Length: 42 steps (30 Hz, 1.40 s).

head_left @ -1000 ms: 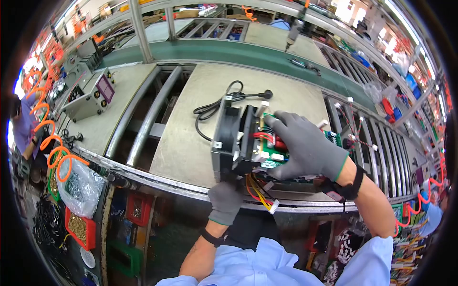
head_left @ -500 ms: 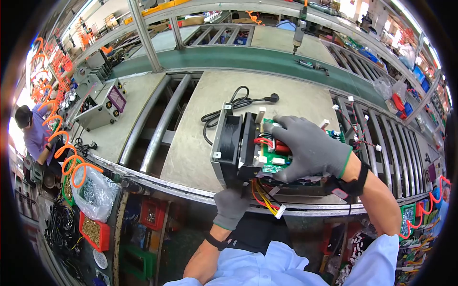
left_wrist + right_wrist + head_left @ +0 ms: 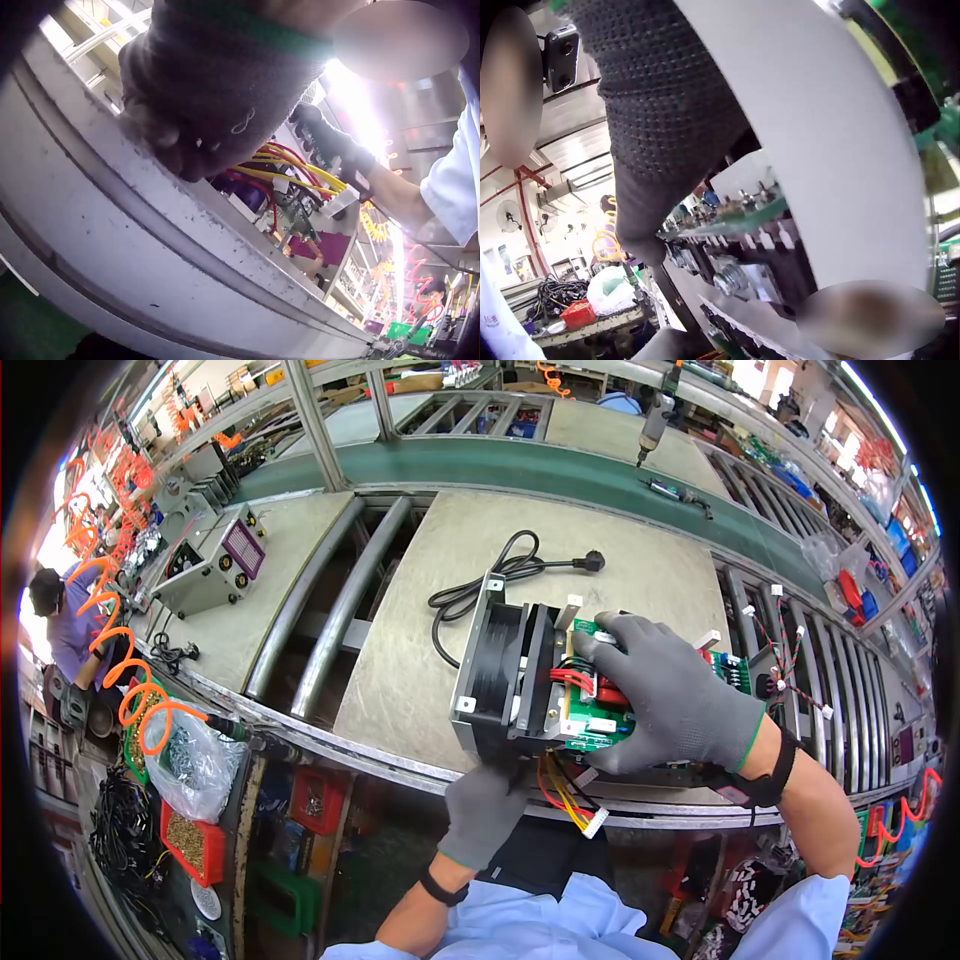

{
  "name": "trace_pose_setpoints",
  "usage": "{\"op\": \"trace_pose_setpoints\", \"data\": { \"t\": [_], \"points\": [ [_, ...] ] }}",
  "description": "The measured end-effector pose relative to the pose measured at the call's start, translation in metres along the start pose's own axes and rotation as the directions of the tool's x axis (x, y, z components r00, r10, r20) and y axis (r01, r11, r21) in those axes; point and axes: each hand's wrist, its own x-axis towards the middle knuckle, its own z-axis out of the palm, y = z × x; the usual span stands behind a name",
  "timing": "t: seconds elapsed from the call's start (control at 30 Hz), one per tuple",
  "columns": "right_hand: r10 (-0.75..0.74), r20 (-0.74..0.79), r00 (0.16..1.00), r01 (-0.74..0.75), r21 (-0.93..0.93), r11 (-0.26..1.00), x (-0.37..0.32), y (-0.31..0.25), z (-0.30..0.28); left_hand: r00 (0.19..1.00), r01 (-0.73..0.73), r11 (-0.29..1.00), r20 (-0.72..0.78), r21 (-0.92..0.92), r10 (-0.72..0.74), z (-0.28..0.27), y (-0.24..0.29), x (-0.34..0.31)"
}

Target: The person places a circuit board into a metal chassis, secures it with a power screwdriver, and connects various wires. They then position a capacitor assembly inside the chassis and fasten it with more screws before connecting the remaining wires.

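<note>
An open metal chassis point(image 3: 465, 705) with a black fan point(image 3: 500, 660) at its left end sits on the pale board at the bench's front edge. My gloved right hand point(image 3: 680, 700) spreads over the green circuit board point(image 3: 590, 734), gripping it between thumb and fingers; the right wrist view shows the thumb bent at the board's edge point(image 3: 757, 217). My gloved left hand point(image 3: 482, 815) holds the chassis low at its front left corner, fingertips hidden beneath in the head view. In the left wrist view its fingers are curled. Yellow and red wires with a white connector point(image 3: 596, 823) hang beside it.
A black power cord point(image 3: 520, 567) lies behind the chassis. Metal rollers point(image 3: 350, 615) run to the left, and more rollers with a thin wire harness point(image 3: 785, 660) are at right. Screw bins point(image 3: 195, 845) and a plastic bag point(image 3: 195, 770) stand lower left. A screwdriver point(image 3: 655, 428) hangs above.
The head view has shifted a little, moving the scene within it. Both hands keep to nearly the same places on the chassis and circuit board.
</note>
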Motion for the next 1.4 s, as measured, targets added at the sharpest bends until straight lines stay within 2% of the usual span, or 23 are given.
{"op": "trace_pose_setpoints", "data": {
  "t": [0.07, 0.17, 0.2, 0.3, 0.4, 0.43, 0.5, 0.57, 0.7, 0.73, 0.83, 0.87, 0.9, 0.93, 0.97, 1.1, 1.17, 1.2, 1.27, 1.33, 1.4],
  "points": [
    [0.0, -0.018, 1.0, 0.0, -0.004, 1.0, 0.002, 0.0, 0.001, 0.996, -0.001, 0.988, -0.092, -0.154, -0.013, -0.028, 0.015, -0.001],
    [0.008, -0.019, 1.0, -0.007, 0.008, 1.0, 0.006, -0.006, 0.004, 0.985, 0.102, 0.891, -0.078, -0.442, -0.151, -0.067, 0.054, 0.009],
    [0.008, -0.026, 1.0, -0.007, 0.011, 1.0, 0.008, -0.007, 0.005, 0.997, 0.038, 0.888, -0.045, -0.458, -0.065, -0.07, 0.053, 0.015],
    [-0.018, -0.073, 0.997, 0.018, 0.002, 1.0, 0.009, -0.008, 0.006, 0.998, 0.065, 0.888, 0.03, -0.455, -0.058, -0.072, 0.062, 0.034],
    [-0.024, -0.1, 0.995, 0.024, 0.002, 1.0, 0.009, -0.01, 0.008, 0.999, 0.017, 0.883, -0.03, -0.47, -0.035, -0.068, 0.056, 0.032],
    [0.011, -0.049, 0.999, -0.011, 0.013, 1.0, 0.008, -0.011, 0.005, 0.999, 0.002, 0.878, -0.044, -0.479, -0.026, -0.065, 0.053, 0.029],
    [0.075, 0.055, 0.996, -0.077, 0.035, 0.996, 0.01, -0.015, -0.001, 0.994, 0.088, 0.804, 0.003, -0.588, -0.106, -0.056, 0.05, 0.018],
    [0.074, 0.049, 0.996, -0.075, 0.027, 0.997, 0.009, -0.014, 0.001, 0.976, 0.188, 0.685, 0.056, -0.704, -0.211, -0.047, 0.048, 0.01],
    [0.055, 0.025, 0.998, -0.056, 0.03, 0.998, 0.006, -0.01, 0.006, 0.941, 0.307, 0.648, 0.122, -0.697, -0.315, -0.037, 0.035, 0.008],
    [0.06, 0.027, 0.998, -0.06, 0.03, 0.998, 0.005, -0.011, 0.005, 0.896, 0.387, 0.588, 0.139, -0.71, -0.422, -0.043, 0.047, 0.008],
    [0.073, 0.001, 0.997, -0.073, 0.03, 0.997, 0.004, -0.011, 0.01, 0.89, 0.438, 0.718, 0.15, -0.541, -0.429, -0.022, 0.015, -0.01],
    [0.081, 0.008, 0.997, -0.081, 0.036, 0.996, 0.005, -0.012, 0.01, 0.934, 0.356, 0.888, 0.096, -0.291, -0.343, -0.005, -0.006, -0.029],
    [0.092, 0.012, 0.996, -0.092, 0.036, 0.995, 0.006, -0.011, 0.009, 0.97, 0.236, 0.972, 0.067, -0.015, -0.235, 0.008, -0.02, -0.05],
    [0.074, -0.006, 0.997, -0.074, 0.037, 0.997, 0.005, -0.009, 0.009, 0.953, 0.303, 0.946, 0.057, -0.113, -0.298, 0.006, -0.008, -0.059],
    [0.022, -0.094, 0.995, -0.019, 0.031, 0.999, 0.003, -0.005, 0.015, 0.925, 0.376, 0.907, 0.129, -0.191, -0.357, 0.005, -0.003, -0.064],
    [0.091, 0.02, 0.996, -0.089, -0.055, 0.994, 0.002, -0.014, 0.003, 0.968, 0.232, 0.972, 0.099, -0.023, -0.229, -0.008, 0.017, -0.057],
    [0.047, -0.086, 0.995, -0.062, -0.181, 0.982, -0.005, -0.018, 0.004, 0.993, 0.116, 0.992, 0.024, -0.056, -0.115, -0.004, 0.018, -0.053],
    [-0.01, -0.21, 0.978, -0.048, -0.269, 0.962, -0.011, -0.023, 0.005, 0.998, 0.061, 0.997, 0.011, -0.043, -0.06, -0.004, 0.021, -0.05],
    [-0.08, -0.394, 0.915, 0.001, -0.198, 0.98, -0.035, -0.041, -0.006, 0.999, -0.042, 0.999, -0.017, -0.016, 0.042, -0.009, 0.029, -0.043],
    [-0.098, -0.562, 0.822, 0.043, -0.111, 0.993, -0.07, -0.067, -0.02, 0.999, -0.031, 0.999, 0.007, 0.021, 0.031, -0.009, 0.03, -0.038],
    [0.08, -0.524, 0.848, -0.053, 0.067, 0.996, -0.111, -0.081, -0.009, 0.998, 0.008, 0.998, 0.056, 0.061, -0.012, -0.007, 0.025, -0.035]
  ]
}}
